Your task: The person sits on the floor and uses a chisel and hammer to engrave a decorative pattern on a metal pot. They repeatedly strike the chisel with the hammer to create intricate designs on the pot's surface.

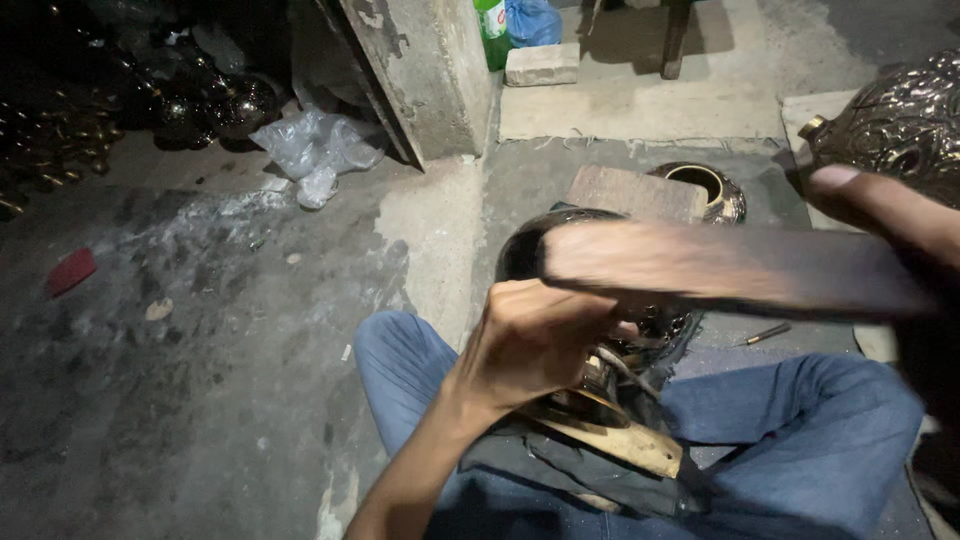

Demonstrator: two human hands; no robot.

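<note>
Dim scene; upper left corner near black; wooden bat (740, 268) motion-blurred; glints on brass vessel (895, 125).

A green bottle (491, 30) with a white label stands beside a blue bag (533, 20) at top.

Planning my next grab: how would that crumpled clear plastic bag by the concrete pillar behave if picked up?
The plastic bag looks thin and crumpled, so probably floppy and very light. Its glossy film may slip in the fingers. It lies slack on the floor, so rolling seems unlikely.

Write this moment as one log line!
left hand: steadies brass vessel on lap | right hand: holds blurred wooden bat over it
</note>
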